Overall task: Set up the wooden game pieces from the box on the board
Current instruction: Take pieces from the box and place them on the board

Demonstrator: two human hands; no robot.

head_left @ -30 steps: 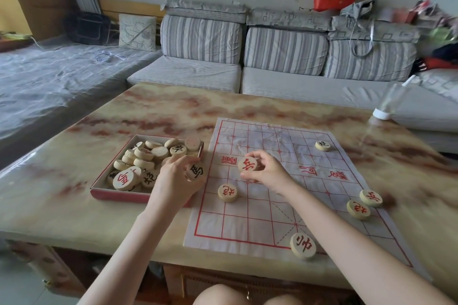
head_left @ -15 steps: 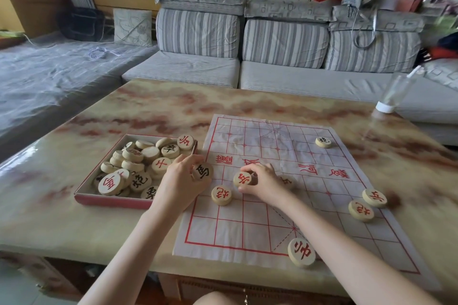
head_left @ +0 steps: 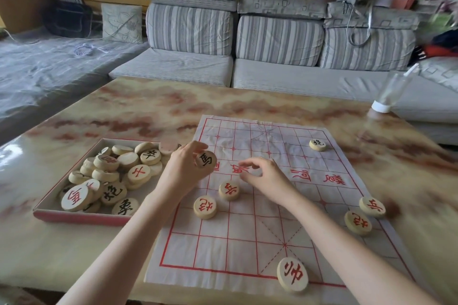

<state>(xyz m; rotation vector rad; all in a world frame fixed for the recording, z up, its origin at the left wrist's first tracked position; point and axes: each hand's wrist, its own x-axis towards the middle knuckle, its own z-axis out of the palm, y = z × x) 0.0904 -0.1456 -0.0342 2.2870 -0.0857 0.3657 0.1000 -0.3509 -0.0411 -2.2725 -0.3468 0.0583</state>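
**Horse piece held up at the board's left edge**

Head view. At centre-left of the frame the left hand [head_left: 182, 172] pinches the horse piece [head_left: 206, 161], a round pale wooden disc inked with a black 馬. The disc is tipped up with its face toward the camera, over the left margin of the board [head_left: 247, 242]. The right hand [head_left: 269, 177] hovers at frame centre above the board's middle band, fingers loosely bent and holding nothing.

The board is a creased white sheet printed with a red grid, and its long axis runs up the frame, away from the viewer. The red writing across its middle reads upside down, with 河 legible.

Other discs lie flat on the board:
- a red soldier [head_left: 229, 190] just below the right hand's fingers
- a red cannon [head_left: 205, 207] beside the soldier, lower left
- a red general [head_left: 292, 275] overhanging the bottom border
- two red discs [head_left: 364, 215] at the right margin
- a black-lettered disc [head_left: 317, 144] at the upper right

At lower left the shallow red-sided box [head_left: 74, 215] holds a heap of discs, among them black 象 and 卒. Everything rests on a glossy marble-patterned table [head_left: 148, 111].
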